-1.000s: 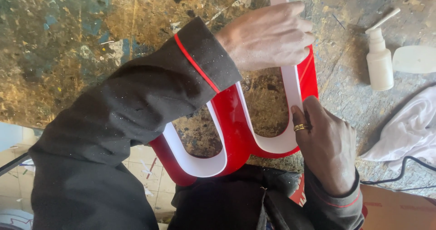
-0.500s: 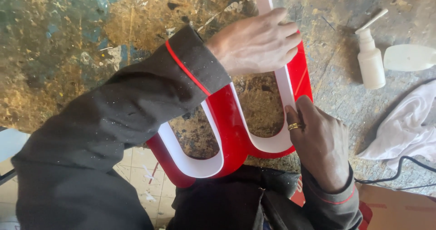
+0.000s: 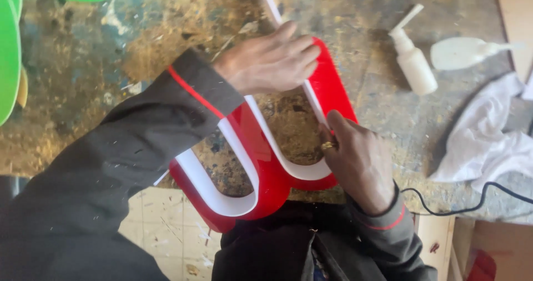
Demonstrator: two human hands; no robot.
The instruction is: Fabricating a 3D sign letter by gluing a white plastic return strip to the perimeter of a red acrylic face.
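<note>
Pressing my left hand (image 3: 269, 64) flat on the white trim strip (image 3: 311, 100), I pinched it with my right hand (image 3: 358, 161) against the red sign letter (image 3: 261, 170) on the table (image 3: 83, 64), likely mid-fitting, needing steady pressure onward.

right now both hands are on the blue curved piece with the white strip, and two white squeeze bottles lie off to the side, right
Not quite: the curved piece is red, not blue, as the head view shows. The rest holds: the left hand and right hand are both on it by the white strip, and two white squeeze bottles lie off to the side.
</note>
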